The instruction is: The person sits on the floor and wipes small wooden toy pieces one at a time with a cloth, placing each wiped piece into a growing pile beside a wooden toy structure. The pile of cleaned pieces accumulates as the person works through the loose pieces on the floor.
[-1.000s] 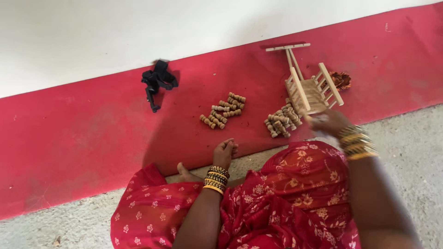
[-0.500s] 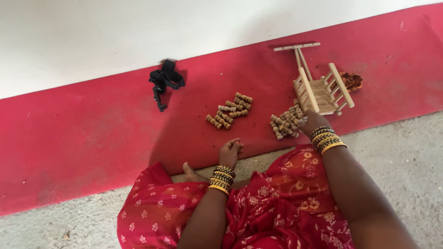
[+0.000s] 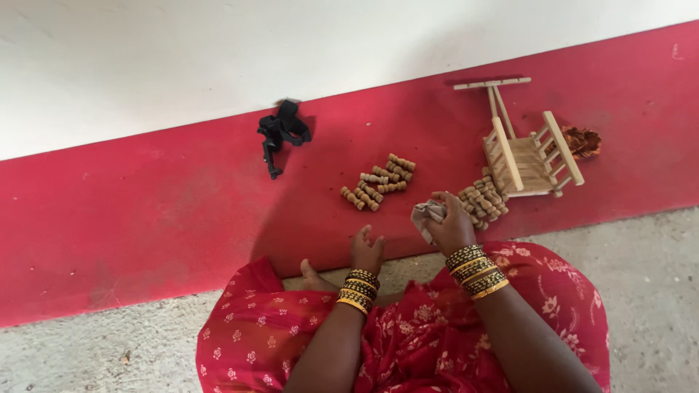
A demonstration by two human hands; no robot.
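Seated person in red floral cloth. Left hand (image 3: 366, 251) rests empty on the red floor band (image 3: 145, 211), fingers loosely spread. Right hand (image 3: 451, 227) is closed around a crumpled grey cloth (image 3: 427, 213), just beside the nearer pile of small wooden pegs (image 3: 483, 200). A second peg pile (image 3: 378, 183) lies farther left. Beyond: wooden miniature frame (image 3: 528, 149), black strap (image 3: 280, 131), white wall (image 3: 218, 51).

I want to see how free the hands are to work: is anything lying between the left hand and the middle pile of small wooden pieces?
Nothing visible does. The left hand rests near the red strip's edge, and only bare red floor lies between it and the wooden pieces. The right hand, holding a cloth, sits off to the side by another pile.
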